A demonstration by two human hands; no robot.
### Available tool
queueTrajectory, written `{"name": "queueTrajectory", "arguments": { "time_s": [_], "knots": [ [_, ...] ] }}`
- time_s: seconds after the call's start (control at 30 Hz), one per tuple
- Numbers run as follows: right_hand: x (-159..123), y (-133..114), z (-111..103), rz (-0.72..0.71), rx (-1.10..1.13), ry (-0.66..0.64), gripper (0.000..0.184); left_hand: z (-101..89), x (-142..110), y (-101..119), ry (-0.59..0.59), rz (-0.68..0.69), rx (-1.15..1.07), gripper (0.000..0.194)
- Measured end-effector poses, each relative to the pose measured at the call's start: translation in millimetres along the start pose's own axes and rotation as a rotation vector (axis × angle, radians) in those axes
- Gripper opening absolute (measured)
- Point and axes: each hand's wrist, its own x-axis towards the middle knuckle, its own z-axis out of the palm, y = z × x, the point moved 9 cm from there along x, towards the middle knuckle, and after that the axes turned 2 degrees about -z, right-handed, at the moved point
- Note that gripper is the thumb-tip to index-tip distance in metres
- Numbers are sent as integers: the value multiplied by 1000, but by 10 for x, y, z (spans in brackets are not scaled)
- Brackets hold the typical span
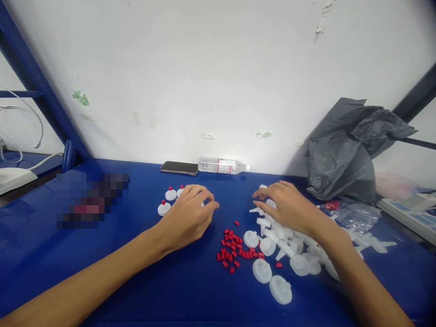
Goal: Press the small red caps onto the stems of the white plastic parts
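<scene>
My left hand (192, 213) is over a small group of white plastic nozzle caps with red tips (164, 208), hiding some of them. Its fingers are bent but loosely apart, and I see nothing held in them. On the right, my right hand (286, 204) reaches over the far end of a pile of white nozzle caps (299, 263), thumb and fingers spread, with nothing visibly gripped. Many small red tip caps (231, 247) lie scattered between the two hands, some touching the white pile.
Against the wall lie a dark phone (179, 168) and a clear plastic bottle (221, 165) on its side. A grey plastic bag (347, 150) stands at the back right, beside clear plastic wrapping (357, 215) and a white device (412, 218). Blue frame posts (37, 68) rise at the left.
</scene>
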Motion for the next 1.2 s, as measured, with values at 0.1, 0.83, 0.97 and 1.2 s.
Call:
{"name": "queueTrajectory", "arguments": {
  "time_s": [0.1,0.83,0.97,1.2],
  "knots": [
    [-21,24,16,-11,53,-20,28,39,-21,198,-27,135,-78,22],
    [-14,-427,-61,-148,216,51,33,112,-62,19,65,-83,-275,18],
    [-15,-574,-60,-204,217,77,32,87,-59,-54,88,-138,-295,20],
    [-29,-702,-151,-281,244,193,30,13,-76,4,151,-79,-342,18]
  ]
}}
